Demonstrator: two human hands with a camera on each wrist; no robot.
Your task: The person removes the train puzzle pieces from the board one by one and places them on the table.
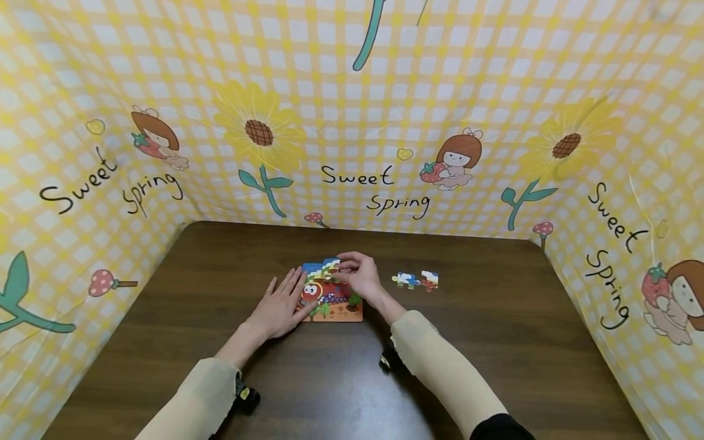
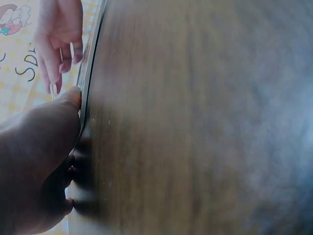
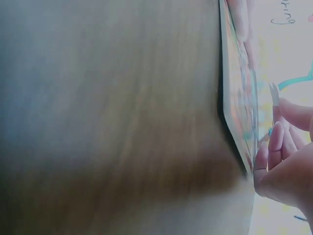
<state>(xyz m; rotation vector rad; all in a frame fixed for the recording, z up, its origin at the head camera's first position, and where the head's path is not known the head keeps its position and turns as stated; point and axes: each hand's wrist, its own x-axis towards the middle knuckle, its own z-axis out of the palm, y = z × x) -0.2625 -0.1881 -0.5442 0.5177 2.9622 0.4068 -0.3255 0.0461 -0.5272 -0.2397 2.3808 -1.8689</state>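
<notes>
Sleeves (image 1: pixel 200 391) reach over the worktop (image 1: pixel 308 385) toward a puzzle (image 1: pixel 335 313) between the hands. The left hand (image 1: pixel 280 305) rests on its left side, fingers outstretched; the right hand (image 1: pixel 360 278) pinches a puzzle piece (image 3: pixel 275 95) roughly level just above the puzzle's far part, apart from the surface. The puzzle looks nearly square, so no long axis stands out. Loose pieces (image 1: pixel 406 280) lie to the right, nearer the right hand; behind hangs a checked cloth (image 1: pixel 352 140)
</notes>
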